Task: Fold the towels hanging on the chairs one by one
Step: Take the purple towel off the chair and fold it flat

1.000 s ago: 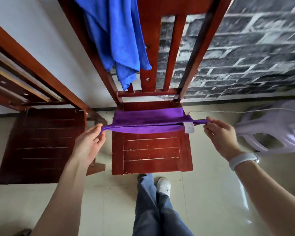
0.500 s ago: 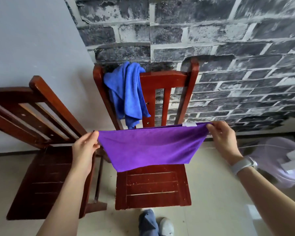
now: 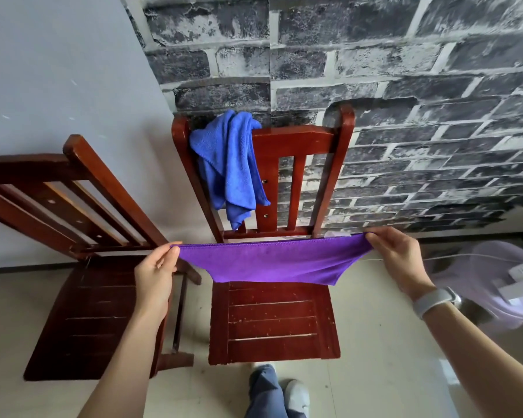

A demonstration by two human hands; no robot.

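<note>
A purple towel (image 3: 272,262) hangs folded and stretched flat in the air above the seat of the middle red wooden chair (image 3: 272,324). My left hand (image 3: 156,274) pinches its left top corner. My right hand (image 3: 397,256) pinches the right top corner, where a white label shows. A blue towel (image 3: 230,167) is draped in a bunch over the left side of that chair's backrest, apart from both hands.
A second red wooden chair (image 3: 82,315) stands to the left, touching the middle one. A lilac fan (image 3: 495,279) with a white cord sits on the floor at the right. The grey brick wall is behind. My leg and shoe (image 3: 296,396) are below the seat.
The purple towel lay across the chair seat, held at both ends; both hands have lifted it off the seat and it now hangs spread between them. The camera view tilted up.
</note>
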